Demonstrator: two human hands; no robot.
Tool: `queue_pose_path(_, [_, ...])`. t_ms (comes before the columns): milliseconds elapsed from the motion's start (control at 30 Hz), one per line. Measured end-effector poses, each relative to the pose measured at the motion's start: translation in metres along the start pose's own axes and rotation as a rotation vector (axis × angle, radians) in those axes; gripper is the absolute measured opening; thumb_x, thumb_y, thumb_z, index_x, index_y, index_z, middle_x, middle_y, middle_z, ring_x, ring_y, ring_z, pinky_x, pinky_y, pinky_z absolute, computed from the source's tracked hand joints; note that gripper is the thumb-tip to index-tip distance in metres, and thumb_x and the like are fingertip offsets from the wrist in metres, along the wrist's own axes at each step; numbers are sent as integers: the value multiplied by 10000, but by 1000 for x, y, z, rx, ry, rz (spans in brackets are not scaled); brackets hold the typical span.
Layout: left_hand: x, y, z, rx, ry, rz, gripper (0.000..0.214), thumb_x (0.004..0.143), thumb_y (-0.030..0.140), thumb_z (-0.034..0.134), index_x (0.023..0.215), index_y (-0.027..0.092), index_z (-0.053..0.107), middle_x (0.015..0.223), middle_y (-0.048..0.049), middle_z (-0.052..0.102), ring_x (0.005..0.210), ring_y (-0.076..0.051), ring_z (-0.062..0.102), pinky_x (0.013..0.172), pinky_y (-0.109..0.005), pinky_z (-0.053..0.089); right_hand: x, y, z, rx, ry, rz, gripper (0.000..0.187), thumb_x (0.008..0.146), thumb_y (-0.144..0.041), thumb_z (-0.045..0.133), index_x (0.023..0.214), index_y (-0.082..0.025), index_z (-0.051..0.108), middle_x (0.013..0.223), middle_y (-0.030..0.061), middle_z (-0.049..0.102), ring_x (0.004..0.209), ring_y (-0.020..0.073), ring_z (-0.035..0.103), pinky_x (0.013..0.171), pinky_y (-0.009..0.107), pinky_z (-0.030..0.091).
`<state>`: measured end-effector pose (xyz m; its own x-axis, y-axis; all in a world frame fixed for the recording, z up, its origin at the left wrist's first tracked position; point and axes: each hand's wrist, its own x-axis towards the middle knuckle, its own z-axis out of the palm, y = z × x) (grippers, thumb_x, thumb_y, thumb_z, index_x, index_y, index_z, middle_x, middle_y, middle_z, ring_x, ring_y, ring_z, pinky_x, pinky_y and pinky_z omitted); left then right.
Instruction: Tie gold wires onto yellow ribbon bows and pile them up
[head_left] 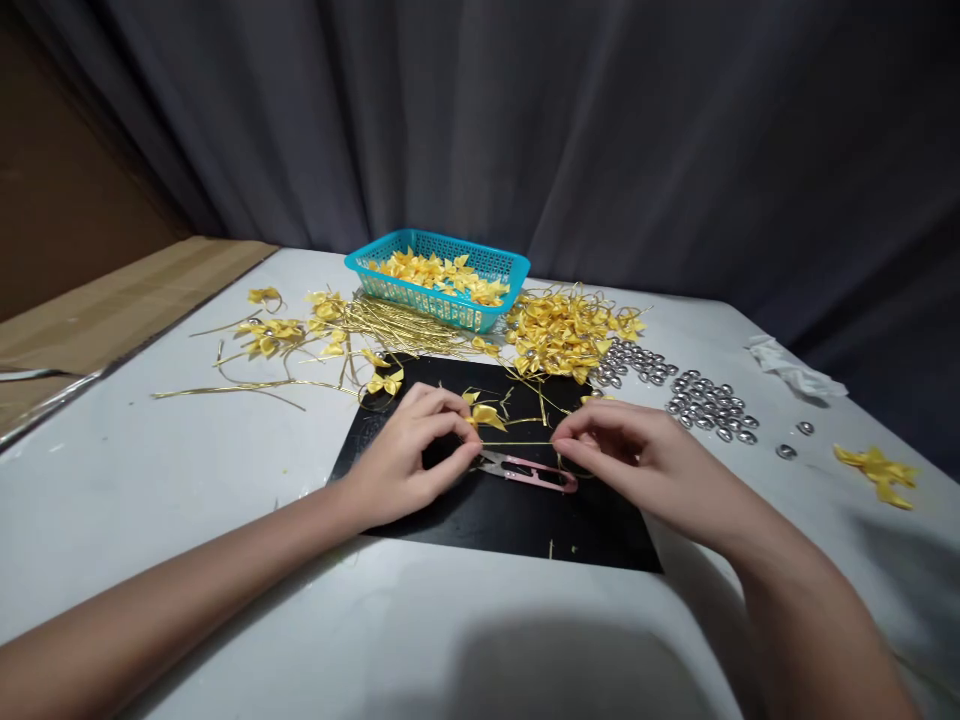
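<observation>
Between my two hands a thin gold cord [517, 443] is stretched nearly level above a black mat [480, 530]. My left hand [424, 445] pinches its left end between thumb and fingertips. At the other end my right hand [622, 445] pinches it with thumb and forefinger. Just below the cord lie thread snips [529, 472] with a pink handle, their blades toward my left fingertips. Right behind my left fingertips is a yellow ribbon bow [486, 415]; whether it is tied to the cord I cannot tell.
A blue plastic basket [437, 293] holds yellow bows. Gold cords [409, 325] and a pile of bows [559, 330] lie before and beside it. Silver beads [709, 403] are scattered to the right, near a crumpled white tissue [795, 368] and more yellow bows [877, 472].
</observation>
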<state>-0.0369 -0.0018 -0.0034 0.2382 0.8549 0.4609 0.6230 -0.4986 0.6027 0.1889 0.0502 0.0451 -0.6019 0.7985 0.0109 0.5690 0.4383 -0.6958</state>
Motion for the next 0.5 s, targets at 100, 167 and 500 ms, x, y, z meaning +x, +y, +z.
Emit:
queue_pose_path(100, [2, -4, -7, 66, 10, 12, 99, 837, 196, 512, 767, 187, 581, 883, -58, 574, 864, -205, 493, 814, -350, 351, 1, 9, -7, -143, -18, -17, 230, 844, -351, 519, 735, -174, 617, 728, 28, 536, 563, 91, 442, 501, 225, 350])
queue_pose_path(167, [3, -6, -11, 90, 8, 14, 100, 832, 181, 501, 754, 190, 562, 885, -59, 568, 863, -207, 487, 801, -346, 349, 0, 14, -11, -164, -19, -5, 245, 864, -366, 486, 763, -179, 607, 813, 40, 545, 570, 90, 441, 516, 232, 366])
queue_pose_path(500, [5, -13, -16, 93, 13, -22, 140, 876, 201, 435, 766, 178, 516, 906, -65, 536, 890, -198, 464, 818, -341, 356, -4, 51, -31, -413, 302, 46, 208, 851, -347, 485, 757, -179, 567, 821, 33, 573, 574, 103, 471, 558, 257, 370])
